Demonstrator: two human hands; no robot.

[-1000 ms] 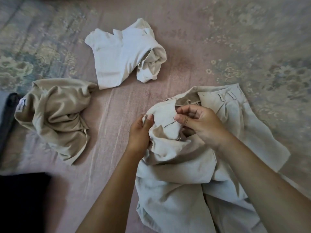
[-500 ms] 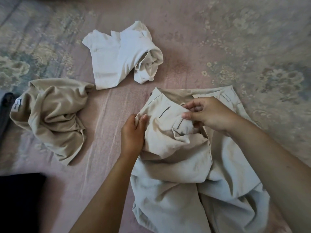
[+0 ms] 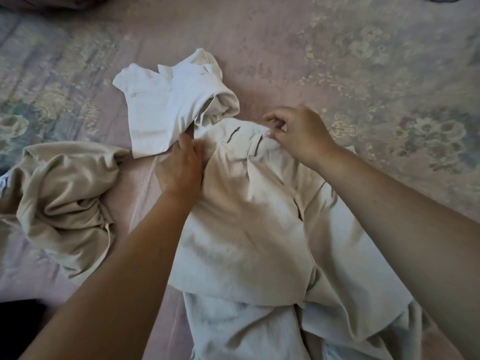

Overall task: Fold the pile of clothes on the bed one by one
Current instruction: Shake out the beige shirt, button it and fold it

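Pale beige trousers (image 3: 259, 229) lie spread on the bed in front of me, waistband away from me, legs bunched toward the bottom edge of the view. My left hand (image 3: 181, 165) grips the waistband's left corner, fingers tucked under the cloth. My right hand (image 3: 298, 133) pinches the waistband's right part near a belt loop. A crumpled white garment (image 3: 168, 105) lies just beyond the waistband, touching it. A tan garment (image 3: 65, 198) sits in a heap at the left.
The pink bedspread (image 3: 363, 74) with a pale floral pattern stretches far and right. A dark shape (image 3: 18, 320) shows at the bottom left corner. A dark fold of bedding (image 3: 52, 2) lies at the top left.
Both hands have carried the trousers' waistband away from me and pulled it flatter; it now reaches the white garment. The trousers lie more spread out than before.
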